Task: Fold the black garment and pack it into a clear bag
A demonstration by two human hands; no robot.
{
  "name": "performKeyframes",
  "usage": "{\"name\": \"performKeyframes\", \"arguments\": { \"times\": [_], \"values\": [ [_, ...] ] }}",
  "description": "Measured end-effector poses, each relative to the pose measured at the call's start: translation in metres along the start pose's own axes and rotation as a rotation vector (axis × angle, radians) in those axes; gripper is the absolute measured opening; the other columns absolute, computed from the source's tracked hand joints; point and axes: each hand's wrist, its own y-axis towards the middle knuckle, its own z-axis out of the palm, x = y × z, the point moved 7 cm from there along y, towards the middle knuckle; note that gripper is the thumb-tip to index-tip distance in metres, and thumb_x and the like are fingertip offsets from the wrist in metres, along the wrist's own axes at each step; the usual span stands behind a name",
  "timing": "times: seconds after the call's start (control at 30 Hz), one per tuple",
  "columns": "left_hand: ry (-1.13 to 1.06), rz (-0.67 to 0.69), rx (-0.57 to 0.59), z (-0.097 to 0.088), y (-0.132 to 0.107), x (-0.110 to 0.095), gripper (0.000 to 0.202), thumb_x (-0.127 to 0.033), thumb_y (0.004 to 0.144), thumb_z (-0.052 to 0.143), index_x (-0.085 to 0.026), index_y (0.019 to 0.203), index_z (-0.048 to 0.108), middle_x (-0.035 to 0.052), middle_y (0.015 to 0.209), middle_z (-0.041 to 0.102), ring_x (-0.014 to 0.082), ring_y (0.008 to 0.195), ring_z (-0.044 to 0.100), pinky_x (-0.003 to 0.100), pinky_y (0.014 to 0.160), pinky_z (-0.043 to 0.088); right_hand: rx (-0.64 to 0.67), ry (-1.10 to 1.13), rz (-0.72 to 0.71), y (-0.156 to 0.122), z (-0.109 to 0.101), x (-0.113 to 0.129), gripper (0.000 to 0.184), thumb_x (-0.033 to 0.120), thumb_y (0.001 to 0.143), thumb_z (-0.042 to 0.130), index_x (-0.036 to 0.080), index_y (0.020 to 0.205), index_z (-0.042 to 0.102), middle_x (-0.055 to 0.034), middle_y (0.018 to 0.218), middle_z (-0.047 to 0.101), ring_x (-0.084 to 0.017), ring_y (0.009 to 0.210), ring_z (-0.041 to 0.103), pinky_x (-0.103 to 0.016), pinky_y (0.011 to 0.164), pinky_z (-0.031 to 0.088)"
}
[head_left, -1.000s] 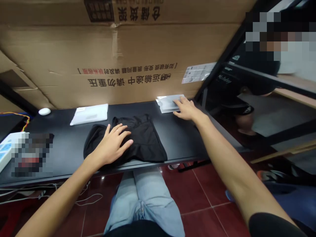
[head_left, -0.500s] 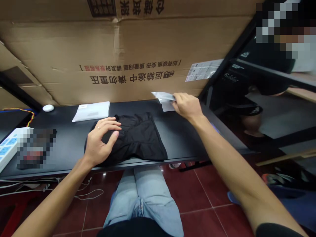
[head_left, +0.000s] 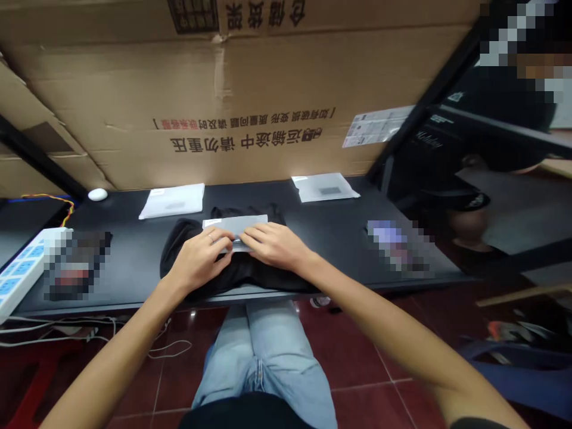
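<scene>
Black folded cloth (head_left: pixel 181 238) lay on the counter (head_left: pixel 330 238) beneath a flat grey packet (head_left: pixel 235 225). The left hand (head_left: pixel 201 262) and right hand (head_left: pixel 277 247) met at the packet's near edge, fingers (head_left: pixel 254 238) curled closed on it. A white packet (head_left: pixel 172 201) and a translucent packet (head_left: pixel 324 187) lay beyond.

Bright, even indoor light; soft glare low on the cardboard box (head_left: pixel 250 161), small glints on the red floor tiles (head_left: pixel 192 313), my right forearm (head_left: pixel 402 333) slightly blurred, frame edges bowed.
</scene>
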Motion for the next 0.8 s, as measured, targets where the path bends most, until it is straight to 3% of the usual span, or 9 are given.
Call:
{"name": "performKeyframes", "arguments": {
  "times": [0.1, 0.2, 0.33, 0.53, 0.63, 0.8],
  "values": [
    [0.02, 0.033, -0.001, -0.001, -0.004, 0.002, 0.011, -0.02, 0.103, 0.062, -0.025, 0.097, 0.07, 0.0063, 0.125, 0.08, 0.0245, 0.119, 0.075, 0.038, 0.097, 0.062, -0.04, 0.053, -0.046, -0.026, -0.006, -0.014, 0.028, 0.027, 0.112, 0.057, 0.017, 0.135, 0.071, -0.0125, 0.135, 0.079, -0.029, 0.121, 0.073, -0.04, 0.095, 0.063],
    [0.039, 0.086, 0.014, -0.002, -0.004, 0.003, 0.01, -0.019, 0.103, 0.063, -0.024, 0.095, 0.067, 0.0055, 0.125, 0.08, 0.0238, 0.116, 0.075, 0.037, 0.09, 0.061, -0.149, 0.141, -0.011, -0.055, -0.011, -0.025, 0.022, 0.022, 0.112, 0.057, 0.018, 0.124, 0.076, -0.0115, 0.132, 0.081, -0.026, 0.119, 0.076, -0.038, 0.095, 0.064],
    [0.007, 0.126, 0.042, -0.001, 0.002, -0.002, 0.013, -0.037, 0.104, 0.07, -0.023, 0.102, 0.069, 0.0064, 0.121, 0.079, 0.0245, 0.111, 0.074, 0.038, 0.087, 0.059, -0.2, 0.234, 0.089, -0.076, -0.003, -0.027, 0.025, 0.019, 0.113, 0.054, 0.02, 0.117, 0.079, -0.01, 0.125, 0.083, -0.022, 0.109, 0.08, -0.033, 0.089, 0.067],
    [0.077, 0.222, 0.005, 0.018, 0.027, -0.049, 0.024, -0.041, 0.109, 0.066, -0.023, 0.122, 0.074, 0.0068, 0.107, 0.076, 0.0244, 0.1, 0.07, 0.039, 0.084, 0.052, -0.316, 0.302, 0.082, -0.077, -0.003, -0.023, 0.019, 0.017, 0.111, 0.059, 0.021, 0.114, 0.077, -0.01, 0.12, 0.084, -0.021, 0.107, 0.082, -0.034, 0.095, 0.069],
    [0.169, 0.251, -0.038, 0.031, 0.039, -0.068, 0.019, -0.034, 0.111, 0.063, -0.021, 0.107, 0.076, 0.0061, 0.1, 0.074, 0.0227, 0.092, 0.068, 0.039, 0.078, 0.047, -0.334, 0.305, 0.078, -0.076, -0.004, -0.023, 0.019, 0.015, 0.11, 0.059, 0.02, 0.113, 0.077, -0.0117, 0.12, 0.085, -0.023, 0.107, 0.082, -0.036, 0.095, 0.07],
    [0.269, 0.301, -0.123, 0.037, 0.046, -0.076, 0.029, -0.02, 0.113, 0.055, -0.019, 0.088, 0.071, 0.0059, 0.092, 0.072, 0.0208, 0.085, 0.065, 0.039, 0.074, 0.043, -0.35, 0.306, 0.076, -0.076, -0.005, -0.022, 0.021, 0.016, 0.111, 0.057, 0.02, 0.112, 0.078, -0.0116, 0.119, 0.085, -0.022, 0.108, 0.083, -0.036, 0.097, 0.07]
  ]
}}
